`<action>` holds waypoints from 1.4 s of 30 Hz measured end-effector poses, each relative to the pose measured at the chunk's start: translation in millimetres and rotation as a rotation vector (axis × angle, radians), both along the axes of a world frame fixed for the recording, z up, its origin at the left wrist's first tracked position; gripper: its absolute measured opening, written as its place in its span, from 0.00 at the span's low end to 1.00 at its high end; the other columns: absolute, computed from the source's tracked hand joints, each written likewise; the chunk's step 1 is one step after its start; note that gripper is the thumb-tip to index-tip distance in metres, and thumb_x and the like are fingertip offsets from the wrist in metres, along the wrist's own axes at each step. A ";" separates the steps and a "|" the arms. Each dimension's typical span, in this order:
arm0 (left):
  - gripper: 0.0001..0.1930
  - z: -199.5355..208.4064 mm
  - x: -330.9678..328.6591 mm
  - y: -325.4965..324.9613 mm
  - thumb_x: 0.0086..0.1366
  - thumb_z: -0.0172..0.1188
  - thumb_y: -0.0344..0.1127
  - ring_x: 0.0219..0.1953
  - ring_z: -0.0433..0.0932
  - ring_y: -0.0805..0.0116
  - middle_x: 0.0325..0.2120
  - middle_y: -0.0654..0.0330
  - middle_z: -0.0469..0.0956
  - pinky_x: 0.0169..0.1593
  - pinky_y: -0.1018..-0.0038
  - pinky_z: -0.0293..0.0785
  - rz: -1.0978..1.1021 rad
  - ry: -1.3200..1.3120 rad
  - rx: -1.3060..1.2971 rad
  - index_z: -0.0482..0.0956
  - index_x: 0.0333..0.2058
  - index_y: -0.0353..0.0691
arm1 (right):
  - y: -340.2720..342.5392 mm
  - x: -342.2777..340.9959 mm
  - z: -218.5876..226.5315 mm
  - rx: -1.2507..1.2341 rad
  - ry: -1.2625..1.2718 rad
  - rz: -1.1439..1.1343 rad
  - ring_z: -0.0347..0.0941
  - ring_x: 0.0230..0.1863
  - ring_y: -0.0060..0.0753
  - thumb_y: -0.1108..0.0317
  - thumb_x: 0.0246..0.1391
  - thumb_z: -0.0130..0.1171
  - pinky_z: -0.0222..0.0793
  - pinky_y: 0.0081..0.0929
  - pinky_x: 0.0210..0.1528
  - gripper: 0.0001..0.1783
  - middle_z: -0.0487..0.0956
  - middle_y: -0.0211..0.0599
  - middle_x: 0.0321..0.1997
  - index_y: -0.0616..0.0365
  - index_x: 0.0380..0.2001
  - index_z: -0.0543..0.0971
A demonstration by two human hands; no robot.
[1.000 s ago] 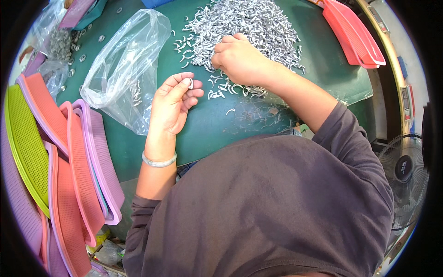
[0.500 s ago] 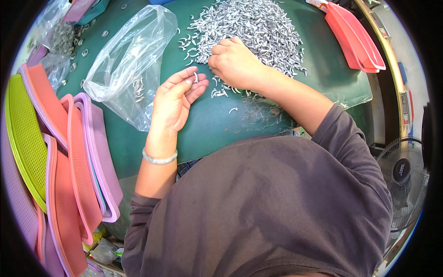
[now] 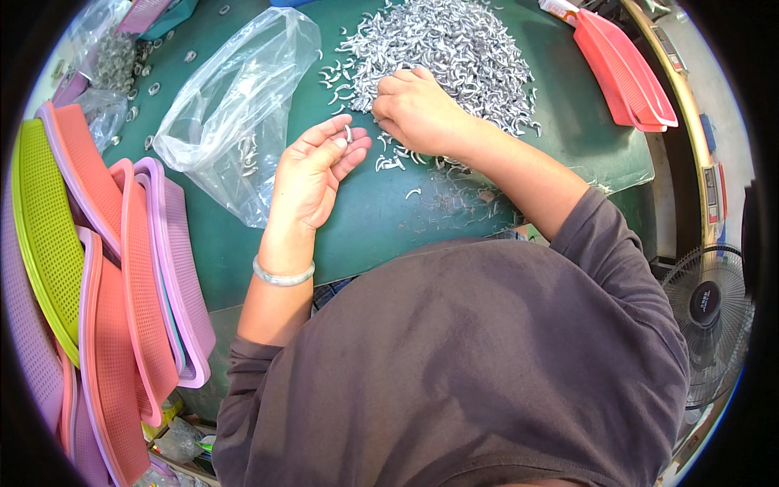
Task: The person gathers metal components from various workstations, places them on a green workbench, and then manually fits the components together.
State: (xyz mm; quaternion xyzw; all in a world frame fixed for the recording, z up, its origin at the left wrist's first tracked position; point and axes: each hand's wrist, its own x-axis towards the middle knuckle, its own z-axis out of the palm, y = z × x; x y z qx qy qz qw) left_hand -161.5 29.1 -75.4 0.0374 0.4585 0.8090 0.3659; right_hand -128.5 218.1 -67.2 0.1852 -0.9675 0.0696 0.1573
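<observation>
A big heap of small curved silver metal pieces (image 3: 454,57) covers the far middle of the green table. My left hand (image 3: 312,174), palm up, holds one curved metal piece (image 3: 349,134) between thumb and fingers. At the heap's near left edge, my right hand (image 3: 418,109) is closed with its knuckles up. Its fingertips are tucked under, so whatever they pinch is hidden. Left of my left hand lies a clear plastic bag (image 3: 231,105) with its mouth towards me and a few curved pieces inside. A single loose curved piece (image 3: 414,192) rests on the table nearer to me.
Stacked purple, orange and green plastic baskets (image 3: 97,276) stand at the left edge. A red basket (image 3: 621,69) is at the far right. Small ring-shaped parts (image 3: 154,88) lie scattered at the far left beside another bag (image 3: 114,61). A fan (image 3: 706,304) stands right of the table.
Both hands keep nearly the same pose. The whole view has shifted slightly; the left hand still holds its curved piece and the right stays at the heap's edge.
</observation>
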 end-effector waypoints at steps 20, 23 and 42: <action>0.13 4.7 2.7 2.1 0.57 0.52 0.24 0.36 0.75 0.68 0.35 0.54 0.74 0.42 0.79 0.73 0.015 0.020 -0.056 0.68 0.43 0.31 | 1.0 5.0 8.9 -0.299 -0.014 0.120 0.67 0.34 0.40 0.73 0.42 0.52 0.60 0.33 0.39 0.03 0.71 0.36 0.28 0.59 0.23 0.72; 0.14 5.4 3.2 1.9 0.57 0.52 0.24 0.35 0.75 0.69 0.34 0.54 0.74 0.40 0.80 0.74 0.021 0.014 -0.065 0.68 0.43 0.31 | -3.3 12.6 18.6 -0.480 -0.193 0.090 0.68 0.29 0.39 0.74 0.43 0.53 0.63 0.29 0.33 0.03 0.71 0.37 0.25 0.61 0.24 0.71; 0.11 8.0 27.9 -19.0 0.58 0.52 0.28 0.24 0.71 0.80 0.26 0.64 0.74 0.28 0.86 0.66 -0.122 0.219 -0.318 0.73 0.40 0.33 | -2.1 25.2 12.2 -0.378 -0.065 0.129 0.66 0.33 0.40 0.79 0.39 0.51 0.63 0.31 0.38 0.08 0.72 0.36 0.28 0.60 0.28 0.73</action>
